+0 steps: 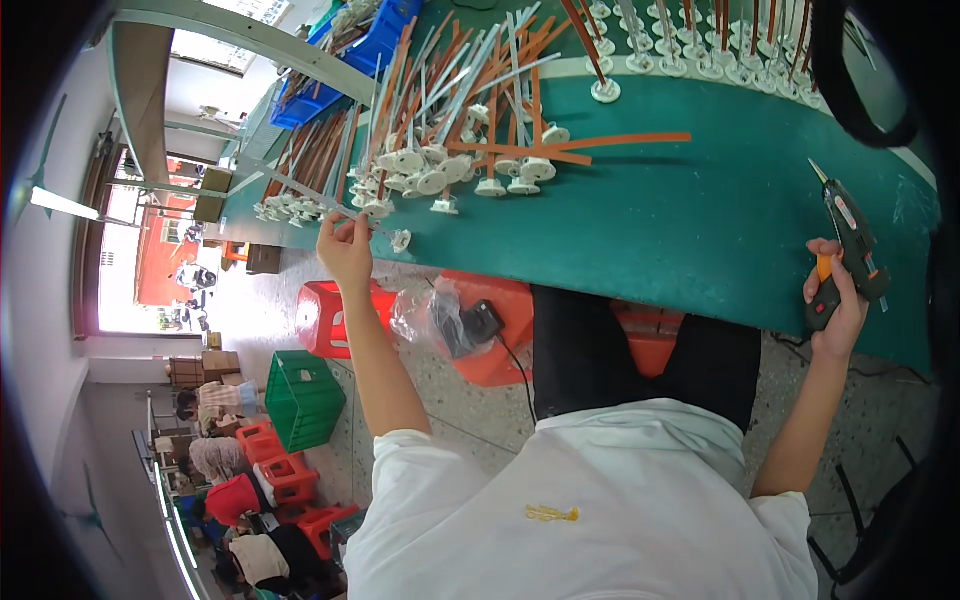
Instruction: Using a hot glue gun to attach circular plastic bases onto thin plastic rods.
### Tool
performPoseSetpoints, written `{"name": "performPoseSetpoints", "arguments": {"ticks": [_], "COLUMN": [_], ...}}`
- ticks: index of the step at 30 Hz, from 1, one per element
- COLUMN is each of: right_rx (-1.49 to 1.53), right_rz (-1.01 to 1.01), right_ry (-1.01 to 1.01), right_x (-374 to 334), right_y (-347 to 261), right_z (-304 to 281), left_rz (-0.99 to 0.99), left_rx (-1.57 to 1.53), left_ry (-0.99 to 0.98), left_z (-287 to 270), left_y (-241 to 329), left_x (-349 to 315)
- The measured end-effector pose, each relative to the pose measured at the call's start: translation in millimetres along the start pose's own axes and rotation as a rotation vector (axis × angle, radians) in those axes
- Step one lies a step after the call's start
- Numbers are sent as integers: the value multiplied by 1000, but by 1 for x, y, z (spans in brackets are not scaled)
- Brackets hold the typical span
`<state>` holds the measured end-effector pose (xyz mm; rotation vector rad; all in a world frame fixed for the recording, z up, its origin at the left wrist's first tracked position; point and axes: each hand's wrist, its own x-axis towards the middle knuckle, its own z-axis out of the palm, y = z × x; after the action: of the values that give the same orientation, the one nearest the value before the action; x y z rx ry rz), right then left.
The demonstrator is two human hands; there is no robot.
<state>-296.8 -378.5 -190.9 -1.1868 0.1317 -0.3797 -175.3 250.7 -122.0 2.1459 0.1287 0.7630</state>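
Observation:
My left hand (346,250) is closed in a pinch at the table's near edge, around a thin pale grey strip (305,190). A small white round base (401,241) sits at the strip's right end. Just beyond this hand lies a heap of brown and grey strips with white round bases (430,180). Far to the right, my right hand (838,298) wraps around the handle of a black glue gun (852,228) with an orange trigger. Its nozzle points away from me, above the tabletop. Part of the handle is hidden by my fingers.
The green table (640,220) spans the front. Several strips stand upright on round bases (710,65) at the far right. Blue bins (385,40) are at the far left. A red stool (485,370) holds a black box with a cord. Several people sit beyond a green crate (305,400).

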Motion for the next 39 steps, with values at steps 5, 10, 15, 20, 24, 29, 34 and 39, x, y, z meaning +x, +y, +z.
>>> {"name": "performPoseSetpoints", "arguments": {"ticks": [5, 10, 15, 20, 24, 29, 34, 39], "right_rx": [-40, -180, -44, -467, -365, -424, -399, -391], "right_rz": [0, -33, 161, -383, -159, -257, -152, -143], "right_ry": [-27, 85, -220, -479, -511, -506, -491, -493], "right_x": [0, -16, -92, -113, -125, -122, -122, -115], "right_y": [-3, -5, -3, 15, 28, 39, 43, 44], "right_z": [2, 18, 114, 138, 126, 130, 137, 140], "left_rz": [-52, -76, 60, 31, 121, 123, 86, 59], "left_rx": [45, -46, -239, -325, -232, -118, -84, -107], "left_ry": [3, 202, -8, -131, -184, -243, -321, -361], "left_z": [-5, 10, 77, 125, 133, 136, 130, 127], "left_y": [7, 82, 158, 178, 184, 193, 195, 196], "left_x": [-22, -73, -148, -187, -190, -186, -179, -173]}}
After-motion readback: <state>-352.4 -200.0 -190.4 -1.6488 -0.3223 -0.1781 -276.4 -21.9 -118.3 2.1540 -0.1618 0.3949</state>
